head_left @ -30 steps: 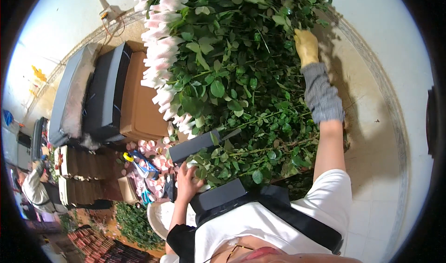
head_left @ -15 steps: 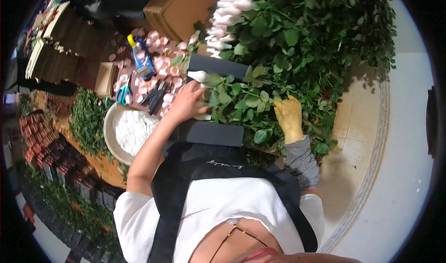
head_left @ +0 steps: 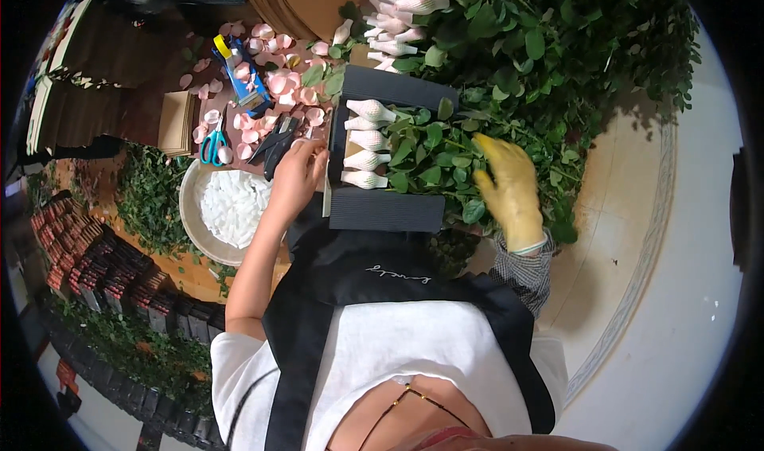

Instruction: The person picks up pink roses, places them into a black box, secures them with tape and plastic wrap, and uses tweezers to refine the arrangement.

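Note:
My bare left hand (head_left: pixel 298 176) is left of a dark cardboard holder (head_left: pixel 386 212), fingers curled near the black stapler (head_left: pixel 280 144); what they grip, if anything, is unclear. In the holder lies a row of pale pink roses (head_left: pixel 368 140) in white mesh sleeves, leafy stems (head_left: pixel 430 152) pointing right. My right hand (head_left: pixel 509 188), in a yellow glove with a grey oversleeve, is over the stems, fingers apart. A larger pile of sleeved roses (head_left: pixel 422 3) with dense foliage (head_left: pixel 557 45) lies beyond the holder.
Teal scissors (head_left: pixel 213 144), scattered petals (head_left: pixel 282 83) and a blue-yellow tool (head_left: pixel 243 77) lie to the left. A round bowl (head_left: pixel 189 212) holds white pieces. Cardboard sheets (head_left: pixel 290 5) and stacks of wrapped bundles (head_left: pixel 119 280) stand around.
My view turned down toward the holder. My right hand came down from the big pile to the holder's stems and opened. My left hand moved off the sleeved heads, leaving them uncovered.

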Demonstrator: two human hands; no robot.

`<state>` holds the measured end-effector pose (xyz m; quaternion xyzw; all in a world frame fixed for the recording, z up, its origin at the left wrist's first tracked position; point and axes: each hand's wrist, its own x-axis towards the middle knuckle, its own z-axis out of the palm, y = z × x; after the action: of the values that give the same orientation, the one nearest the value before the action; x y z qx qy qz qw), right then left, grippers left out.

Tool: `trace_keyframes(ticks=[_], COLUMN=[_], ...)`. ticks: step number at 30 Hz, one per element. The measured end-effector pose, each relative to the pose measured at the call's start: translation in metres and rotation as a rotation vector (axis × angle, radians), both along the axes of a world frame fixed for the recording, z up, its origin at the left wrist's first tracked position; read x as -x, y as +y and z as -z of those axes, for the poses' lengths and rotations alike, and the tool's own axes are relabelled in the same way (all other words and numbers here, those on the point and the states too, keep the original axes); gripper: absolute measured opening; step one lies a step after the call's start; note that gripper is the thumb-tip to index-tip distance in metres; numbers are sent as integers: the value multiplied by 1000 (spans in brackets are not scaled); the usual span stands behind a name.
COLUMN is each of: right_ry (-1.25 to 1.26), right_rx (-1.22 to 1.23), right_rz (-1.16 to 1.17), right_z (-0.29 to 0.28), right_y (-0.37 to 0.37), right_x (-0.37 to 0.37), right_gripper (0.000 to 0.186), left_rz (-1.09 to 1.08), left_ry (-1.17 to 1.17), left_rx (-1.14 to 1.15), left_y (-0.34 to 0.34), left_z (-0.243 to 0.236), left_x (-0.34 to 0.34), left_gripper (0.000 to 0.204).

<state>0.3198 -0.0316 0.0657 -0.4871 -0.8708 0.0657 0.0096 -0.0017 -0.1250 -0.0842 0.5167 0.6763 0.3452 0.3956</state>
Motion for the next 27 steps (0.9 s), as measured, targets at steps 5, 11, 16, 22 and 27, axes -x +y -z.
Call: trace_keyframes(ticks=[5,11,16,22,27], right_ry=[-397,-447,-728,-267,-405], right_rx=[591,649,610,365,415], right_rz=[-327,-414,-397,-278,-319], right_z=[66,86,95,68,115], right_y=[4,19,11,23,21], right_x=[105,105,106,96,91], right_gripper=[26,27,25,31,39], left_rz=[346,412,-179,19,315], left_ry=[310,47,-528,-156,354], left_rx=[83,-77,-91,83,55], left_y=[7,14,3,18,31], left_z=[-18,-2,6,-24,-12], left_x=[-16,-15,47,11,-35], left_gripper=[35,23,10,26,39])
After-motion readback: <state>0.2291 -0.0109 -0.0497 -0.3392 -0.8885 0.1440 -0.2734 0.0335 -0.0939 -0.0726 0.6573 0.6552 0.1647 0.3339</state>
